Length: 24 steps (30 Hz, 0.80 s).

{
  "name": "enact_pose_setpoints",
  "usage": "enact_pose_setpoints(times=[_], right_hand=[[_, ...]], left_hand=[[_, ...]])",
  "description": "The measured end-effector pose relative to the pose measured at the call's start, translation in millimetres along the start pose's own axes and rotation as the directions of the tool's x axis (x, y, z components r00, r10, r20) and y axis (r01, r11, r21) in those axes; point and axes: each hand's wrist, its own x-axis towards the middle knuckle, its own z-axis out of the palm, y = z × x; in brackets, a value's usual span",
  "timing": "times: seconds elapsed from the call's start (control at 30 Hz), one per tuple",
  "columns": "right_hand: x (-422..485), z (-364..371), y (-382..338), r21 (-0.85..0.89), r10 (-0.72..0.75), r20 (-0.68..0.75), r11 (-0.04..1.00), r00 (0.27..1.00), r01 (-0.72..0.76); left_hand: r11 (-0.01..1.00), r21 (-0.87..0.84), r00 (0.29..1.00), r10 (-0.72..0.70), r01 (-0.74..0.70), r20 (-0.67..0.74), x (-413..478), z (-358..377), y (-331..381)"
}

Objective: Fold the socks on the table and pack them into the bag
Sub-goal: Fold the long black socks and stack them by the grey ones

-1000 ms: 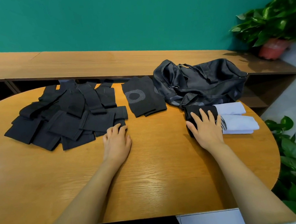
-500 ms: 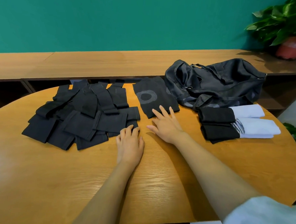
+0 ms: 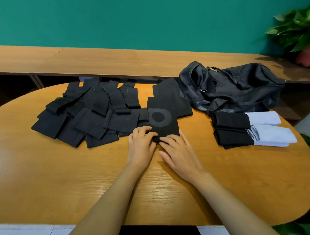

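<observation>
**A:** what's the sock [image 3: 163, 123] looking like?

**B:** flat black knit, long rectangle, with a grey ring on it. It's lying on the wood-grain table [image 3: 60, 175], just left of the bag [image 3: 239, 85], which is a slouchy black fabric duffel.

**A:** and the hands?

**B:** left hand [image 3: 141, 146] is curling its fingers round the sock's near corner, pinching it. Right hand [image 3: 179, 153] is pressing fairly straight fingers on the near hem, gripping nothing. A loose pile [image 3: 89, 113] of black socks is sitting further left of the bag, and folded black-and-white pairs [image 3: 238, 129] are lying just in front of it.
</observation>
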Motion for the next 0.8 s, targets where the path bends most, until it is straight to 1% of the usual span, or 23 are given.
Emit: enact_pose_setpoints(times=[0.07,0.13,0.2,0.27,0.33,0.47,0.63,0.8], right_hand=[[-12.6,-4.1,0.1,0.06,0.06,-0.046,0.997,0.997,-0.057],[-23.5,-9.0,3.9,0.117,0.155,-0.079,0.982,0.985,-0.145],[-33.6,-12.9,8.5,0.145,0.24,-0.083,0.963,0.967,-0.227],[-41.8,-15.9,10.4,0.162,0.291,-0.088,0.948,0.953,-0.274],[-48.8,-17.3,10.0,0.175,0.306,-0.119,0.943,0.945,-0.283],[-59.8,-16.0,1.5,0.191,0.271,-0.153,0.952,0.95,-0.241],[-69.6,-7.5,-8.2,0.199,0.272,-0.143,0.95,0.952,-0.241],[-69.3,-8.9,-7.2,0.296,0.362,-0.139,0.904,0.922,-0.31]], left_hand=[[0.999,-0.034,0.999,0.041,-0.042,-0.035,-3.9,-2.3,-0.5],[0.997,-0.074,0.998,0.031,-0.034,-0.048,-9.1,-6.8,1.7],[0.994,-0.112,1.0,0.009,-0.012,-0.024,-17.0,-10.9,4.9],[0.99,-0.141,1.0,0.015,-0.016,-0.006,-27.9,-14.3,5.8],[0.986,-0.163,1.0,0.027,-0.028,-0.008,-39.7,-18.5,4.8],[0.978,-0.202,0.998,0.058,-0.057,0.003,-59.6,-28.1,4.5],[0.986,-0.166,0.998,0.025,-0.015,0.06,-81.1,-30.1,3.9],[0.986,-0.163,0.999,-0.012,0.017,0.032,-83.5,-29.6,4.8]])
